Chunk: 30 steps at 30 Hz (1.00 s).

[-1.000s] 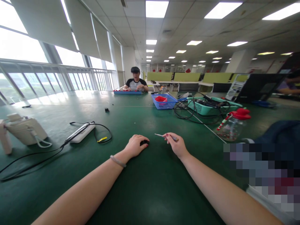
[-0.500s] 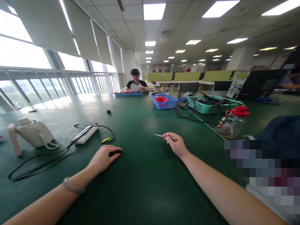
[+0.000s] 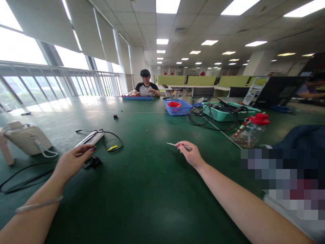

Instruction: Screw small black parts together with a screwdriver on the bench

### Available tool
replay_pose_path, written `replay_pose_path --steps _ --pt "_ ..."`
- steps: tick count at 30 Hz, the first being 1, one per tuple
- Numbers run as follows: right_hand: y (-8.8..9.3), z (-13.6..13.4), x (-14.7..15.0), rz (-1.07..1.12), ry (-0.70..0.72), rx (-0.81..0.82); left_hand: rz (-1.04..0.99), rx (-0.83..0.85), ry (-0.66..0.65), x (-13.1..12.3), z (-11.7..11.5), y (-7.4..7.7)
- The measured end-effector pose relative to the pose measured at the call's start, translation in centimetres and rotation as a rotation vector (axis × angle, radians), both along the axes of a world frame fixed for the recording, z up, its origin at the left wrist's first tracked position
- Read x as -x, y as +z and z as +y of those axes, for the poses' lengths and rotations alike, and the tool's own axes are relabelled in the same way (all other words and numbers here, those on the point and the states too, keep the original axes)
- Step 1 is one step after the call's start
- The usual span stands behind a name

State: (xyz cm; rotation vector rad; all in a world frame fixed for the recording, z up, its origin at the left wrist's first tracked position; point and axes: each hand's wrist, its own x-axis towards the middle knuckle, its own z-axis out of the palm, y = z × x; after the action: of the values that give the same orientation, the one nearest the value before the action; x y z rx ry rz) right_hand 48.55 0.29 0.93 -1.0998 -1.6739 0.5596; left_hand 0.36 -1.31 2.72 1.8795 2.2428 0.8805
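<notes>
My left hand point(image 3: 73, 160) is raised at the left of the green table, thumb and fingers pinched on a small dark piece point(image 3: 92, 147) too small to name. Just right of and below its fingers, a black object point(image 3: 93, 162) lies on the table. My right hand point(image 3: 189, 152), right of the middle, is closed around a slim screwdriver-like tool point(image 3: 188, 148). The tool's thin metal tip points left, above the tabletop point(image 3: 147, 189).
A white power bank point(image 3: 95, 137) with a black cable and a beige bag point(image 3: 31, 139) are at the left. Blue basket point(image 3: 177, 110), green basket point(image 3: 219, 115) with cables, and red-lidded jar point(image 3: 251, 132) stand farther back. A person point(image 3: 146, 84) sits across the table.
My left hand has moved left and is now pinching a small piece. The black object now shows on the table beside it. My right hand has hardly moved; the view has shifted slightly.
</notes>
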Motion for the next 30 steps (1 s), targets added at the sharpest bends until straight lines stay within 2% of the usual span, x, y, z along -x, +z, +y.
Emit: replay_pose_path --steps 2,6,13,18,21,25,30 --pt "0.0 0.0 0.1 -0.022 0.001 -0.005 0.041 -0.011 0.023 0.6 -0.5 0.2" --pt "0.0 -0.1 0.2 -0.055 -0.007 -0.020 0.245 0.053 0.037 1.0 -1.2 0.7" --pt "0.0 -0.1 0.2 -0.084 0.012 -0.020 0.506 0.152 -0.091 -0.6 -1.2 0.3" --pt "0.1 -0.2 0.2 -0.091 0.021 -0.015 0.645 0.165 -0.086 -1.6 -1.2 -0.1" --pt "0.1 -0.3 0.3 -0.097 0.022 -0.015 0.655 0.158 -0.056 -2.1 -1.2 0.0" --pt "0.2 -0.4 0.4 -0.102 0.019 -0.011 0.569 0.229 -0.008 -2.2 -1.1 0.2" --pt "0.3 -0.5 0.4 -0.119 0.021 -0.017 0.561 0.246 -0.007 -2.2 -0.9 0.0"
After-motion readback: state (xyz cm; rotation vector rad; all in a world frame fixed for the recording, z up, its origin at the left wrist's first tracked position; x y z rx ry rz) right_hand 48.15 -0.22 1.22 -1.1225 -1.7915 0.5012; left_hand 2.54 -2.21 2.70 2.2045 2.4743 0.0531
